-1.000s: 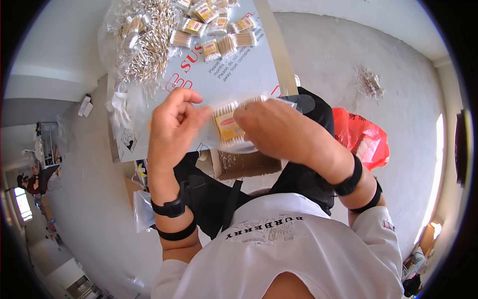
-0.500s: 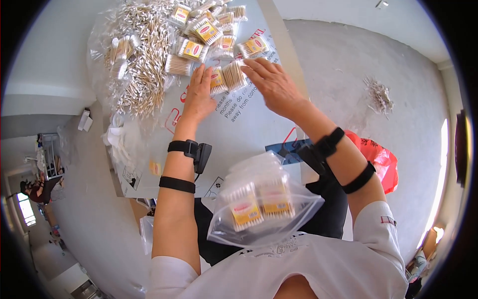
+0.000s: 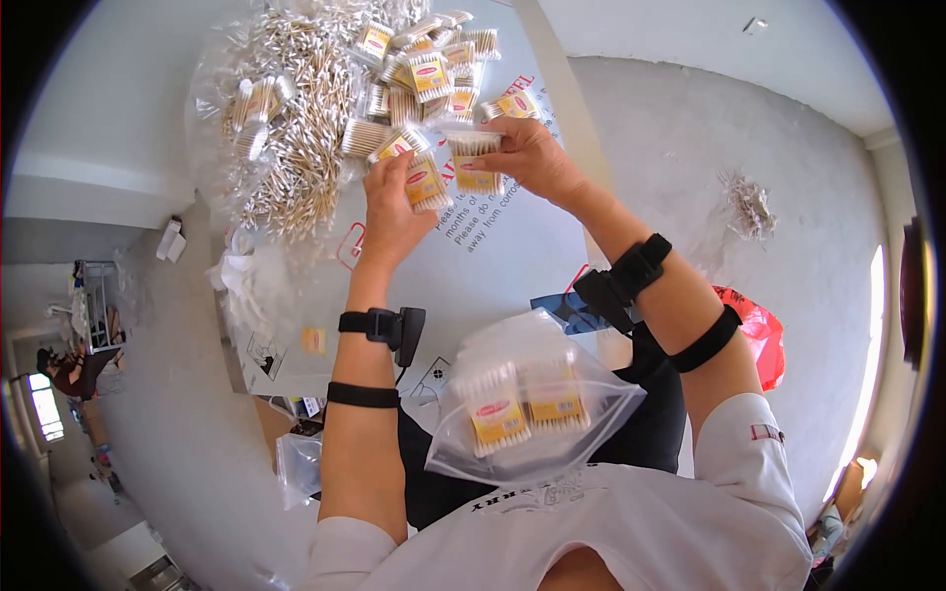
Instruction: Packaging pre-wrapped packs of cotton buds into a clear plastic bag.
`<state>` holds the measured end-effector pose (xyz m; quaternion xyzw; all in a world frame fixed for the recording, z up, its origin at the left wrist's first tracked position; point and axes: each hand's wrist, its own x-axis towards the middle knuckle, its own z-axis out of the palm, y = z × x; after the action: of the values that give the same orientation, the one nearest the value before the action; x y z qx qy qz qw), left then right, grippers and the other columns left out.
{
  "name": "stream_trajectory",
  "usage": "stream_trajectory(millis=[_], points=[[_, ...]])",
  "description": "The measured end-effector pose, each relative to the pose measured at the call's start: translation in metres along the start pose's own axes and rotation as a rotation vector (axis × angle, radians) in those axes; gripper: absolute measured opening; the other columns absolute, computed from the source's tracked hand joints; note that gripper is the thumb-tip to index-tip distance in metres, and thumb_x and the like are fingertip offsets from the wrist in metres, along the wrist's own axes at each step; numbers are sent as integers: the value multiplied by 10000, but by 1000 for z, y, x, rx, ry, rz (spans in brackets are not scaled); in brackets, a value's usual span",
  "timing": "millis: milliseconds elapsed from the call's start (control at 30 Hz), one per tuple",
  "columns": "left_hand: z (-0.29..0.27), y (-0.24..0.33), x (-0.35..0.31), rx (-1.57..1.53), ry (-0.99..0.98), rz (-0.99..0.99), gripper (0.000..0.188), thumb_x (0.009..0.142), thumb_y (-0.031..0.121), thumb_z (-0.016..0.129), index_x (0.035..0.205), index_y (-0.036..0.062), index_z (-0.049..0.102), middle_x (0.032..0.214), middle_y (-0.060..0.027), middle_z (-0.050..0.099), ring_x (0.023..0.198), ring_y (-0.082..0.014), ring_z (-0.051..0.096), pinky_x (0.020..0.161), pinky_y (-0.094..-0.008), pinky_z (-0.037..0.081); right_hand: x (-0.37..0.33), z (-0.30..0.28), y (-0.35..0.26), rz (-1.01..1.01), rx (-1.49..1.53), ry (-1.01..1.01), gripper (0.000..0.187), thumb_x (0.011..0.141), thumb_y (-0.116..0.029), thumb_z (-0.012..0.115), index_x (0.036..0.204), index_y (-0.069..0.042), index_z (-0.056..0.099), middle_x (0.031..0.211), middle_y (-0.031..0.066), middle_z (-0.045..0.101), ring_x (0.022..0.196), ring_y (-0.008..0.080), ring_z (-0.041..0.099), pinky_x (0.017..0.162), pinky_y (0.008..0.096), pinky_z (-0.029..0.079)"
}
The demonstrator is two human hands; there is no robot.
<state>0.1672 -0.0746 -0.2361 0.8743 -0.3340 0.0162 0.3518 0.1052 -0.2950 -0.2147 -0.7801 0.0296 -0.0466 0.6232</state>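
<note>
In my left hand [image 3: 396, 215] is a small clear pack of cotton swabs [image 3: 425, 183] with a yellow label, gripped between thumb and fingers. A second pack of cotton swabs [image 3: 473, 175] is pinched in my right hand [image 3: 537, 163], tilted up so its label shows. Both packs are side by side above the grey printed table sheet [image 3: 512, 236]. Just beyond them lies a pile of similar packs [image 3: 430, 77]. Close to my body, a clear zip bag [image 3: 537, 453] with several swab packs inside rests at the near table edge.
Loose cotton swabs [image 3: 310, 148] form a large heap on clear plastic at the far left. A small yellow label [image 3: 313, 341] lies near the left table edge. At right are a red plastic bag [image 3: 754, 335] and a scatter of swabs [image 3: 751, 205] on the floor.
Both hands have closed on a swab pack each and lifted them off the table. The right pack has turned from its plain side to its label side.
</note>
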Motion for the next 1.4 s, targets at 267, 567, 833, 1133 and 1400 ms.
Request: stream_trajectory(millis=[267,567,833,1133,1400], points=[[-103,98,-30,40,127,189,750,605,-22,704,1321,76,504,1229,-148,464,1198,-340,474,1028,-406,422,-46,-25,-87,92,181,-170,335,783,-160,806,1047,0,672,880,71,712,782,110,666,649,242,520],[-170,204,-116,-712,-41,143,716,604,115,788,1268,-10,548,1177,-122,579,1118,-274,558,959,-397,448,-132,-54,-177,-17,359,-199,330,804,-106,757,1086,31,655,865,97,709,742,115,681,590,210,539],[-156,246,-156,-104,-246,107,562,609,199,809,1070,-55,612,1060,-208,640,1006,-348,598,882,-413,482,-194,-32,-207,138,-196,-310,278,805,-119,711,972,91,635,769,116,680,587,115,646,473,233,506],[-151,247,-144,83,-306,31,411,622,174,745,930,-79,641,904,-231,635,954,-377,601,826,-428,489,-195,1,-194,183,-328,-263,217,828,-86,671,871,113,595,678,163,630,483,195,640,437,322,506],[-112,217,-157,303,-173,210,470,684,105,803,1089,-48,621,1247,-218,583,1150,-368,577,968,-446,459,-207,20,-162,-138,-669,-8,263,845,-75,677,1006,72,530,802,266,651,740,426,656,637,451,531]])
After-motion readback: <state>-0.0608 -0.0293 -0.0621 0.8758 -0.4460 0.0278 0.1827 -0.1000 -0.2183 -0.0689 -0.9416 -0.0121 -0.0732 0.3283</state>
